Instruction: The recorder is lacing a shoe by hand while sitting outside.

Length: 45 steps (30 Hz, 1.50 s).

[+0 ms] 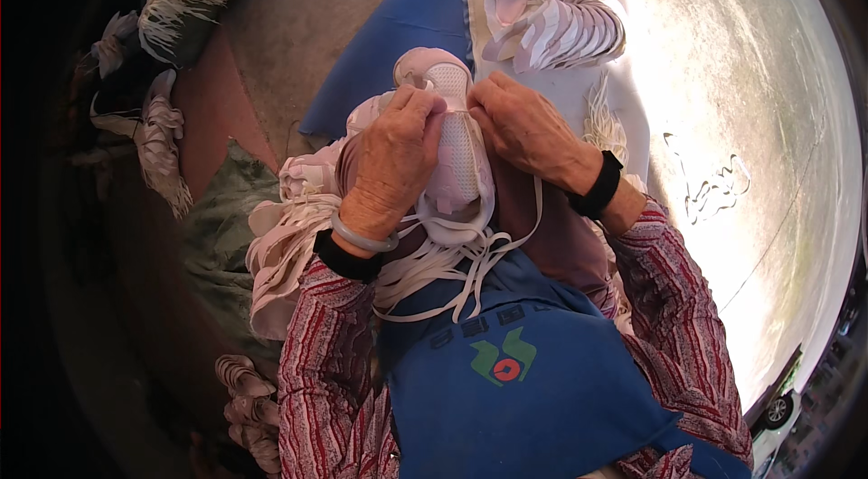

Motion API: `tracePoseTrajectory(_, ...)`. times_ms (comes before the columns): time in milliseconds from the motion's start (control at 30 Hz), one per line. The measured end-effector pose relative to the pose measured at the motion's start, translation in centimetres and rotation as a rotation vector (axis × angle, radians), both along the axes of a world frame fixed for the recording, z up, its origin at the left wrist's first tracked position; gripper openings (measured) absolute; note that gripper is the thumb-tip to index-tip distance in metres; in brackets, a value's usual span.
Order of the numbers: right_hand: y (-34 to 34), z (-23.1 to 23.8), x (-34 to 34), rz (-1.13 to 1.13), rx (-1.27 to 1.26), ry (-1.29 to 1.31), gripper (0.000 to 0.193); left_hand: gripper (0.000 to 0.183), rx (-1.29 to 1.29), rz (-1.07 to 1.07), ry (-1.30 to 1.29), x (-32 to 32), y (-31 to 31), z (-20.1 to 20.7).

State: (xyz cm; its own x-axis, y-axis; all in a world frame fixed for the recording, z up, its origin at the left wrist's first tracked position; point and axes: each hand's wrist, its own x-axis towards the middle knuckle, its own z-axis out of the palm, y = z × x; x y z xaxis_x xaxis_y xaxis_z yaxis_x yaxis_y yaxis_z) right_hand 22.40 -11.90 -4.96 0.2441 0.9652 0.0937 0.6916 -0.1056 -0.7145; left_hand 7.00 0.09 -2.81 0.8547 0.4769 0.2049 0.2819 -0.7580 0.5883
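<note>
A pale pink and white shoe upper with a mesh tongue lies over my lap, its toe pointing away from me. My left hand is closed in a pinch at the upper's left eyelet edge. At the opposite edge, my right hand pinches too, its fingertips close to the left ones. What exactly sits between the fingertips is mostly hidden. One white shoelace emerges below my right hand and bends down to a loose bunch of white laces across my blue apron.
More pink uppers are heaped left of my lap. A fanned stack of uppers rests on pale cloth ahead, beside a blue sheet. Bundles of cream laces lie far left. A dark cord lies on the sunlit floor at right.
</note>
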Motion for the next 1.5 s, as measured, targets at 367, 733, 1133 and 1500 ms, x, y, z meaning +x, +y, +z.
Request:
tracePoseTrajectory(367, 0.0, 1.3, -0.5, 0.066, 0.015, -0.137, 0.013, 0.007, -0.016, 0.002, -0.001, 0.0, -0.1, 0.1)
tracePoseTrajectory(733, 0.4, 0.2, -0.4, 0.005, 0.078, -0.082, 0.013, 0.007, 0.048, -0.009, -0.053, 0.2, 0.0, -0.6)
tracePoseTrajectory(1133, 0.5, -1.0, 0.1, 0.107, 0.199, 0.018, 0.011, 0.006, -0.060, 0.033, 0.029, 0.0, -0.3, -0.6)
tracePoseTrajectory(1500, 0.8, -0.1, -0.6, 0.079, 0.030, -0.131, 0.014, 0.007, -0.006, 0.000, -0.019, 0.1, -0.3, -0.9)
